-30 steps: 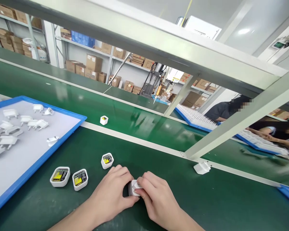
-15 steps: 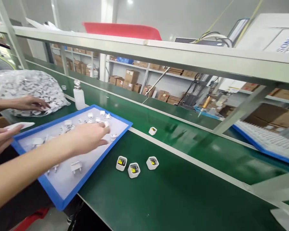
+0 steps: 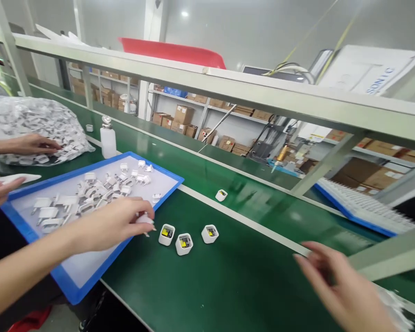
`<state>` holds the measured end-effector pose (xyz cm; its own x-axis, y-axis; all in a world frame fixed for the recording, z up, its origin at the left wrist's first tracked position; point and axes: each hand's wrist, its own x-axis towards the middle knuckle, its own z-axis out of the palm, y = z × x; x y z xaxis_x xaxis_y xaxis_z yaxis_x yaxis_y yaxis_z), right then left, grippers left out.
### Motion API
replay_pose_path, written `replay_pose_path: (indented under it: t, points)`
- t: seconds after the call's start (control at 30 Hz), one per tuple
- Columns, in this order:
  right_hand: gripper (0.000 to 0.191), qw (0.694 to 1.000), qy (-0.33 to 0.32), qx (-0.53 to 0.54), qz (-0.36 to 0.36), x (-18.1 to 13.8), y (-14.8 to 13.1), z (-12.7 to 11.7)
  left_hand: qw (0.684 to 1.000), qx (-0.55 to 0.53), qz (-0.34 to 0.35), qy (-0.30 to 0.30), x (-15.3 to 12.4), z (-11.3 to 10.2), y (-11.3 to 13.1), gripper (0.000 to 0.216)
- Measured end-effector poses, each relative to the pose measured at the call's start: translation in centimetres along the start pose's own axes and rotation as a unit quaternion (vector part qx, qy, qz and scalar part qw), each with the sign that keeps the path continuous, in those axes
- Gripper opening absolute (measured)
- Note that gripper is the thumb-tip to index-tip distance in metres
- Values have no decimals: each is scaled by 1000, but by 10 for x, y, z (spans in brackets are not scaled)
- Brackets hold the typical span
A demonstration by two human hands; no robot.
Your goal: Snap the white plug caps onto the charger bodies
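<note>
My left hand [image 3: 119, 223] is closed on a white plug cover [image 3: 144, 220], partly hidden by its fingers, over the right edge of the blue-rimmed tray [image 3: 67, 294]. Many loose white plug covers [image 3: 88, 203] lie in that tray. Just right of this hand, three white charger housings with dark and yellow insides stand on the green surface: a left one [image 3: 166, 234], a middle one [image 3: 184, 244] and a right one [image 3: 210, 234]. A fourth housing [image 3: 221, 195] sits farther back, beyond the white strip. At the lower right, my right hand [image 3: 342, 286] holds nothing, thumb and fingers apart.
At the left, a co-worker's hand [image 3: 34, 144] touches a clear bag [image 3: 38, 122] of white parts; their other hand [image 3: 0, 193] holds a flat white piece. A pump bottle [image 3: 108, 140] stands behind the tray. A metal frame [image 3: 210, 76] spans the bench; another blue-edged tray [image 3: 359, 210] is at right.
My left hand has picked up a plug cover from the tray's far part and come nearer, towards the housings. My right hand has come into view at the lower right.
</note>
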<state>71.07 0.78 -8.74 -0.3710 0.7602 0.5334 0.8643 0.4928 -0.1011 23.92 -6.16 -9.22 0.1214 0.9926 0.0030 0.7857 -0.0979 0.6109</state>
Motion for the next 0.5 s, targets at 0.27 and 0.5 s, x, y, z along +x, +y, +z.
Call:
replay_pose_path:
  t: [0.27,0.5]
  points:
    - [33,950,-71,171,-253,44,-81,74,958,-281,32,-57,61,100,120,21]
    - [47,884,-16,417,212,28,11,109,994,-52,86,-31,152,124,120,32]
